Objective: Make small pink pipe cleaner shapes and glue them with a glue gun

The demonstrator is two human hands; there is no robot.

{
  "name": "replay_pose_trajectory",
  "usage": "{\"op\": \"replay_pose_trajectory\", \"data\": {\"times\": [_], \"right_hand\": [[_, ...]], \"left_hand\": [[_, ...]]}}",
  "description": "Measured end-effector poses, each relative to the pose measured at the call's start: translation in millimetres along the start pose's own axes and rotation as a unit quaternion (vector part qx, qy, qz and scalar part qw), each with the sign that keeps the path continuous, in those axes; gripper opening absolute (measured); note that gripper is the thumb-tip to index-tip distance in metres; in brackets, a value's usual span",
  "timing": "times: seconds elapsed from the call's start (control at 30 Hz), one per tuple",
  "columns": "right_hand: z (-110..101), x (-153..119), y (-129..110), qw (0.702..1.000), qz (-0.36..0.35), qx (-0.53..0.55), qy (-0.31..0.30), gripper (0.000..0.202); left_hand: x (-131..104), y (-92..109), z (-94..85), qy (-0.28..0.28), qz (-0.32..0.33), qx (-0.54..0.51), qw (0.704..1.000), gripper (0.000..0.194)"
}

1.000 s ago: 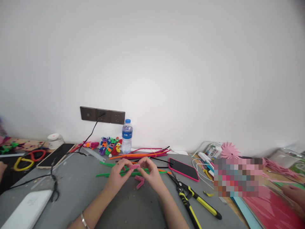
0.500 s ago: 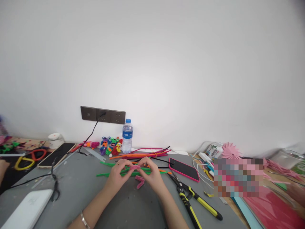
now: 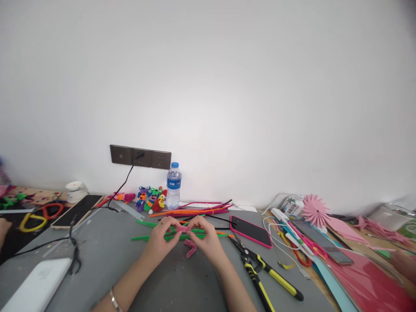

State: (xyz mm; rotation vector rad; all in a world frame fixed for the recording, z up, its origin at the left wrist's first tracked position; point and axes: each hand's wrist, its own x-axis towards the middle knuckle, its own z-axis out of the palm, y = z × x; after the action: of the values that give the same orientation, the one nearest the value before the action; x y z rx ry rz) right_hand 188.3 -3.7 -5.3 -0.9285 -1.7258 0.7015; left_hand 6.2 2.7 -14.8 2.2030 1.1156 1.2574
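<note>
Between my two hands is a short pink pipe cleaner piece, pinched at both ends. My left hand closes thumb and forefinger on its left end; my right hand grips the right end the same way. Just below my fingers a bent pink pipe cleaner lies on the grey table mat. Green pipe cleaners lie behind and under my hands. A bundle of orange and magenta pipe cleaners rests farther back.
Yellow-black pliers and a pink-edged phone lie to the right. A water bottle and small pipe cleaner figures stand by the wall. A white power bank is at left. Other people's hands show at both edges.
Both hands stay in nearly the same place, still pinching the pink piece. It has shifted very slightly towards me.
</note>
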Motion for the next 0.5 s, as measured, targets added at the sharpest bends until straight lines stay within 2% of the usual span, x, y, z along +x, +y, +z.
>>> {"op": "replay_pose_trajectory", "data": {"times": [0.17,0.5], "right_hand": [[0.3,-0.2,0.4,1.000,-0.008,-0.013,0.003,0.006],[-0.2,0.1,1.0,0.999,-0.040,-0.027,0.019,0.007]], "left_hand": [[-0.2,-2.2,1.3,-0.003,0.012,-0.005,1.000,0.005],[-0.4,-4.6,3.0,0.031,0.035,-0.020,0.999,0.007]]}}
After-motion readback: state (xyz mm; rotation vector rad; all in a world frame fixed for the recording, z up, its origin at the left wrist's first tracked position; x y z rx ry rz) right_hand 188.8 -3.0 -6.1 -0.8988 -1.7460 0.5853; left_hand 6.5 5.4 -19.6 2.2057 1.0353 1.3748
